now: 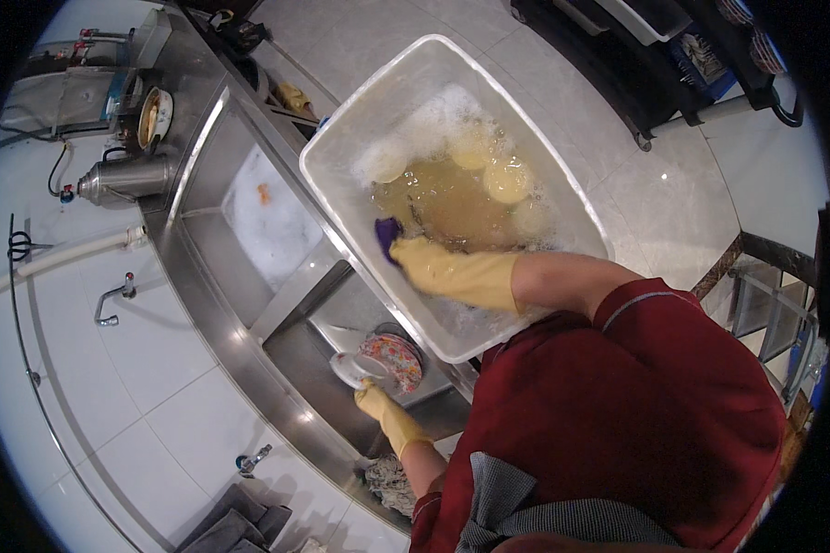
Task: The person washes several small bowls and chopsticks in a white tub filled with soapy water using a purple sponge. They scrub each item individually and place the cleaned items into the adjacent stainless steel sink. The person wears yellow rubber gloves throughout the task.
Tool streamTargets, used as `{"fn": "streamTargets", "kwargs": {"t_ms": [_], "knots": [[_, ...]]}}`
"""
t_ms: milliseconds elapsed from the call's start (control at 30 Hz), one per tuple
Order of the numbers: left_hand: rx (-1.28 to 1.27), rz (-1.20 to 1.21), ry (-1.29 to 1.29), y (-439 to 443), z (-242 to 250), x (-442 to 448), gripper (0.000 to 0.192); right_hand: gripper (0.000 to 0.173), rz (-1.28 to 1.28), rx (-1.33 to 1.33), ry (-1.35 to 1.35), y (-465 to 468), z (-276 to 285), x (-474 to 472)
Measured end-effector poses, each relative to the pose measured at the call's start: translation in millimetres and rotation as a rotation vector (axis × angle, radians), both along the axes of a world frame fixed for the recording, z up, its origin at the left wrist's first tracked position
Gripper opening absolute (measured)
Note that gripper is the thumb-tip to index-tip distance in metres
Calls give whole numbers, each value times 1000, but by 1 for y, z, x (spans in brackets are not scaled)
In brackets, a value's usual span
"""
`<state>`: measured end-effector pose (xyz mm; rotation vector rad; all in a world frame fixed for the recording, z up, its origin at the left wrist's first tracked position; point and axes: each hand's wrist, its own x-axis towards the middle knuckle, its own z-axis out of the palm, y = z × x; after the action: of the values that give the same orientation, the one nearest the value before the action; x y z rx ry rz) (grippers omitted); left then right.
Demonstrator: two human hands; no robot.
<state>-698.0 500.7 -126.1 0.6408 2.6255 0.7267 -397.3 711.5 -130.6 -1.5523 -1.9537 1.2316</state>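
Note:
My left hand (pixel 380 404), in a yellow rubber glove, grips the rim of a small white dish (pixel 349 372). The dish is over a sink basin (pixel 304 373), beside a stack of plates with a red-orange pattern (pixel 398 359). My right hand (pixel 432 266), gloved alike, is inside a large white plastic tub (pixel 574 200) and holds a purple scrubbing cloth or pad (pixel 387 238) by the near wall. Murky water and foam (pixel 449 110) partly cover several pale round dishes (pixel 507 180) in the tub.
Left of the tub, a second steel sink basin (pixel 207 228) holds white suds (pixel 270 214). A metal vacuum flask (pixel 128 176) and a pot (pixel 155 117) stand on the ledge. Wall taps (pixel 121 297) face the sinks. A black wheeled cart (pixel 595 62) stands across the tiled floor (pixel 553 104).

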Motion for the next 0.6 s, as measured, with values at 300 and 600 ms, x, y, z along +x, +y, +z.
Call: {"fn": "streamTargets", "kwargs": {"t_ms": [300, 600], "knots": [[-505, -243, 82, -26, -45, 17, 36, 30, 223, 112, -703, 83, -27, 112], [266, -276, -75, 53, 34, 83, 34, 38, -175, -282, -577, 61, -66, 120]]}}
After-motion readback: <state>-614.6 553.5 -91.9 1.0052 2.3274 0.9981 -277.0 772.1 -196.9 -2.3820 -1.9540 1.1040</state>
